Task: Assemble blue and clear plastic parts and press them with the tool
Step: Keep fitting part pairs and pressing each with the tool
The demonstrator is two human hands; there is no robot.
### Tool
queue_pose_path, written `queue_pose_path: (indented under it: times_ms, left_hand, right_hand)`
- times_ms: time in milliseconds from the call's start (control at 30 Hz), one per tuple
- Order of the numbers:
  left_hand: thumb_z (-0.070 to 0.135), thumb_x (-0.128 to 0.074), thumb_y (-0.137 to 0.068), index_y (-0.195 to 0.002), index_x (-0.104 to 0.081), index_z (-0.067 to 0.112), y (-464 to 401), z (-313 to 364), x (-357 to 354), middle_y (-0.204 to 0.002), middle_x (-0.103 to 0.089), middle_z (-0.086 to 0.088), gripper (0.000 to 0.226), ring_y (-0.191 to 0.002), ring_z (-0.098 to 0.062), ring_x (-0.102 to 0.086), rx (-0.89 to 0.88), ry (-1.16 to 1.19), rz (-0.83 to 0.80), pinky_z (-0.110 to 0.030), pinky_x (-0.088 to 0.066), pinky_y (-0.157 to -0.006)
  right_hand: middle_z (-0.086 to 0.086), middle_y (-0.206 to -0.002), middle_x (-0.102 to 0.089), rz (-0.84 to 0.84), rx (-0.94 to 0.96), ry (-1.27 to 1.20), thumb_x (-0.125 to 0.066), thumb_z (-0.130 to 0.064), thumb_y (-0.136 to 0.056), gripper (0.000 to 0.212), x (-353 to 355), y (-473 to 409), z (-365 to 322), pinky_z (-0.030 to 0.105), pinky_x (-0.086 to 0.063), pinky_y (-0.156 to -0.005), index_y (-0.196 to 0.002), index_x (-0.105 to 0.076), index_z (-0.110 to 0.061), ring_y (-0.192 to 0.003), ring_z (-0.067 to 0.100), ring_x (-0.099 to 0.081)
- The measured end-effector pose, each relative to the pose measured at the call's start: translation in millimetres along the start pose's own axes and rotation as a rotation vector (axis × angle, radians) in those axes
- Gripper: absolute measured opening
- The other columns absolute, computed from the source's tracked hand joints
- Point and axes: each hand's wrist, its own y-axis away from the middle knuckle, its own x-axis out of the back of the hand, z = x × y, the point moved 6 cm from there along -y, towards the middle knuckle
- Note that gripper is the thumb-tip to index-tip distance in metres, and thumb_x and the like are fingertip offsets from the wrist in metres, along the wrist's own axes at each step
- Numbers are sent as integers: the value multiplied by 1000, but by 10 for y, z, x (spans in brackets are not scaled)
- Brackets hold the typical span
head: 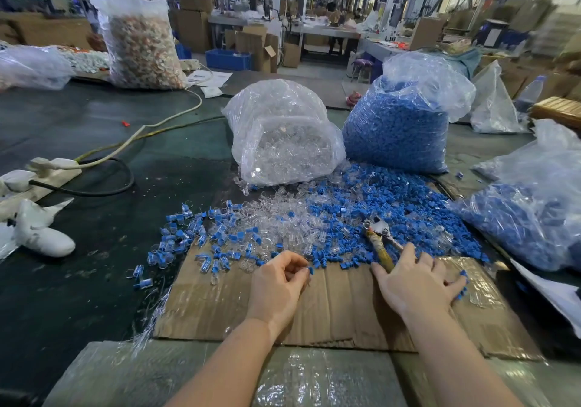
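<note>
I count two full bags at frame centre, one clear [284, 136], one blue [397, 124]; loose parts [361, 215] beyond counting. One tool [379, 241], handle half-hidden under my spread right hand [415, 284]. Left hand [279, 281] pinches a blue part [310, 270].

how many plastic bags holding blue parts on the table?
2. One upright bag of blue parts stands behind the loose pile, right of the bag of clear parts. Another bag of blue parts lies at the right edge. More may be out of view.
</note>
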Motion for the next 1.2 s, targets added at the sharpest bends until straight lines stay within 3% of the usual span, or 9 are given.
queue_pose_path:
  times_ms: [300,433,500,567,667,733,900,1067,1200]
  left_hand:
    - [5,-60,-87,-84,-63,22,-17,-26,13,-79,-68,-1,18,-73,-10,-64,77,66,-5,-15,-52,-65]
    - [2,-59,-87,-90,-63,11,-55,-18,41,-79,-66,-7,11,-67,-12,-61,141,163,-10,-16,-49,-59]
    - [1,-58,-87,-90,-63,9,-88,-12,72,-74,-65,-8,10,-60,-11,-59,212,280,0,-19,-50,-56]
    - [3,-58,-87,-91,-63,9,-125,-4,100,-70,-64,-6,8,-54,-10,-56,293,383,17,-22,-50,-52]
    - [5,-59,-87,-91,-63,9,-215,46,132,-66,-63,-3,7,-50,-9,-55,351,462,42,-25,-47,-49]
    - [2,-59,-87,-89,-63,8,-289,93,170,-66,-62,-5,7,-52,-10,-56,359,488,79,-24,-47,-50]
    - [-1,-59,-86,-87,-62,6,-413,151,273,-70,-62,-8,8,-57,-11,-59,369,473,125,-17,-49,-48]
    - [-2,-56,-88,-90,-62,4,-426,141,306,-75,-62,-10,8,-63,-16,-60,399,451,143,-29,-54,-63]
    - [-2,-57,-87,-89,-62,4,-406,133,321,-78,-63,-10,8,-64,-15,-60,407,432,156,-23,-54,-58]
  right_hand:
    - [3,-138,-37,37,28,-58,-40,-51,-92,48,165,27,-49,62,-15,-106,-127,-39,-18,-129,37,-31]
    - [7,-126,-46,114,122,-69,-38,-49,-94,41,328,87,-99,44,-36,-95,-113,-41,-13,-112,33,-44]
    - [7,-116,-49,134,242,-88,-34,-47,-96,39,415,142,-204,35,-39,-86,-110,-43,-12,-102,26,-47]
    - [3,-101,-48,77,359,-158,-34,-45,-97,36,471,219,-342,29,-37,-74,-106,-47,-13,-89,19,-45]
    - [-1,-74,-47,-154,444,-467,-43,-38,-96,29,489,334,-537,26,-29,-53,-80,-48,-14,-61,13,-42]
    - [-1,-62,-42,-325,447,-629,-46,-32,-95,31,475,400,-625,26,-26,-50,-69,-44,-14,-51,14,-36]
    - [7,-78,-49,-640,373,-815,-46,-32,-96,25,399,564,-720,33,-42,-62,-79,-48,-13,-69,20,-48]
    - [8,-88,-57,-764,339,-903,-50,-28,-94,23,370,630,-749,35,-53,-72,-100,-54,-6,-79,19,-58]
    - [11,-92,-52,-784,381,-826,-53,-3,-84,13,338,648,-737,37,-52,-78,-97,-51,-7,-83,21,-54]
